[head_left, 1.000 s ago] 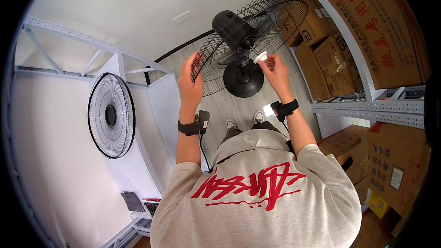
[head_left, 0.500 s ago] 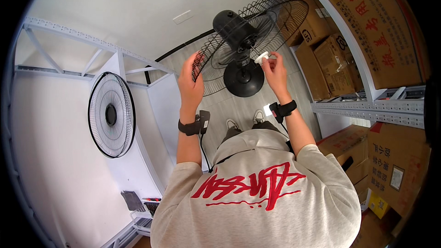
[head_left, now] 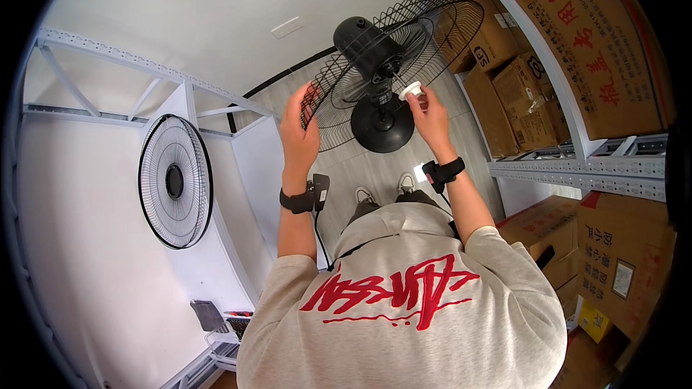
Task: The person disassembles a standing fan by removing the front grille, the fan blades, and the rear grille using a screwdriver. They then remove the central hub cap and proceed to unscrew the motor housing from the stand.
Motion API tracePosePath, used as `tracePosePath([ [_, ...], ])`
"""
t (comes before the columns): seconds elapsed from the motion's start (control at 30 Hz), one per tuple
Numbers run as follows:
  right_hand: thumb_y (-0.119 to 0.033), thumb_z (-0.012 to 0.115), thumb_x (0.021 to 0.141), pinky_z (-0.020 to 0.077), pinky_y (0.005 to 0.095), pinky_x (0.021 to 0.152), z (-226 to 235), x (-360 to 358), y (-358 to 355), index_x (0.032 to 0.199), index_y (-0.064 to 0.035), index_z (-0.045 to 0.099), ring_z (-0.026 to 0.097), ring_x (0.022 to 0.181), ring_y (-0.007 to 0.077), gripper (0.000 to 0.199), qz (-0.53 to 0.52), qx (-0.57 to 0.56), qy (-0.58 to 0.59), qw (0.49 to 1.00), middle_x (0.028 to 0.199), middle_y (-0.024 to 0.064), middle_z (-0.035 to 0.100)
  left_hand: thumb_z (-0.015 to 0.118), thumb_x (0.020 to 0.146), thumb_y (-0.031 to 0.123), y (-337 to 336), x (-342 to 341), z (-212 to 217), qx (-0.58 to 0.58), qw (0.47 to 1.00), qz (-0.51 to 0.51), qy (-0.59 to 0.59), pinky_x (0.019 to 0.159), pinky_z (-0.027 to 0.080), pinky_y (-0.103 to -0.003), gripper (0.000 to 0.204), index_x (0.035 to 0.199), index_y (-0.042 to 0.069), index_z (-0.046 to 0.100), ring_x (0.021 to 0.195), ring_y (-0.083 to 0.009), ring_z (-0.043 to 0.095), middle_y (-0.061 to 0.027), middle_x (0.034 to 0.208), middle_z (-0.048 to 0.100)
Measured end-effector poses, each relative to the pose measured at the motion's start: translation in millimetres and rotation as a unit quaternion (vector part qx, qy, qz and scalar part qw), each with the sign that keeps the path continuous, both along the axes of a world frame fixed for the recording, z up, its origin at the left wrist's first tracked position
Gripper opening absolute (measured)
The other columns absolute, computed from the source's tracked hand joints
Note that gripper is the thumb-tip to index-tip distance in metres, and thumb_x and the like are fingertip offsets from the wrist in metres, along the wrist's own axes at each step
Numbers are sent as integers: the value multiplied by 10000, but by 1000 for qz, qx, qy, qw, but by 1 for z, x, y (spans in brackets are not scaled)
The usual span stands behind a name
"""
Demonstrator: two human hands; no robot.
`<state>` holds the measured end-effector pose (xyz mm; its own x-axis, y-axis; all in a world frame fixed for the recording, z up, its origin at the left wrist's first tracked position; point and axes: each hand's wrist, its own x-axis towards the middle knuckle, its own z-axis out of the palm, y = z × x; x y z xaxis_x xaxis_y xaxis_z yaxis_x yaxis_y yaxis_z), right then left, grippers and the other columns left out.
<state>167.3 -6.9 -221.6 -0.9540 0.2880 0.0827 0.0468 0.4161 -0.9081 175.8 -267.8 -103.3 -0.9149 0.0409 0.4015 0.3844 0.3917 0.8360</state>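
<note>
A black pedestal fan (head_left: pixel 358 45) stands on the floor ahead of me, its round base (head_left: pixel 383 127) below the motor. The rear wire guard (head_left: pixel 333 104) and a dark see-through blade (head_left: pixel 353 88) are at the motor, with the thin shaft bare in front. My left hand (head_left: pixel 299 126) grips the guard's left rim, fingers wrapped round it. Between the fingers of my right hand (head_left: pixel 430 115) is a white round plastic nut (head_left: pixel 411 90), held just short of the shaft's tip. Whether the nut touches the shaft I cannot tell.
At left, the front fan guard (head_left: pixel 175 205) with its black rim rests against a white shelf (head_left: pixel 245 238). Cardboard boxes (head_left: pixel 530 94) fill the metal shelving (head_left: pixel 577 168) on the right. Small tools (head_left: pixel 238 314) lie at lower left. A pale wall (head_left: pixel 216 7) stands behind the fan.
My right hand has shifted slightly and its fingers have turned around the white nut. My left hand stays on the guard, and the fan has not moved.
</note>
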Motion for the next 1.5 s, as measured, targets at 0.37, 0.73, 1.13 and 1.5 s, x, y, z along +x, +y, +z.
tracePosePath([
  [0.37,-279,694,917,532,321,649,4,-6,4,1187,-14,508,681,736,198,422,-32,-60,-9,998,869,101,669,402,768,-180,0,-2,-4,22,1000,-7,1,1014,463,-333,597,1326,3,510,1180,-253,602,-160,1246,599],
  [0.73,-317,684,923,538,325,646,7,-1,5,1050,10,568,700,722,206,370,21,-20,-27,999,848,137,709,393,765,-184,-2,-4,-6,22,1000,-7,7,1017,462,-338,599,1320,3,519,1166,-253,608,-160,1243,605],
  [1.13,-292,637,957,540,342,661,2,-6,4,1066,-11,541,698,749,210,316,-25,-52,5,998,894,142,700,423,780,-163,-3,-3,-9,19,1000,5,2,938,463,-277,584,1317,34,539,1136,-212,616,-127,1238,619],
  [1.5,-329,717,894,550,329,659,8,2,4,1007,23,598,705,732,220,388,20,26,15,999,832,140,712,434,772,-162,-2,-2,-7,10,1000,7,5,959,475,-311,586,1317,29,535,1130,-241,622,-143,1236,615],
])
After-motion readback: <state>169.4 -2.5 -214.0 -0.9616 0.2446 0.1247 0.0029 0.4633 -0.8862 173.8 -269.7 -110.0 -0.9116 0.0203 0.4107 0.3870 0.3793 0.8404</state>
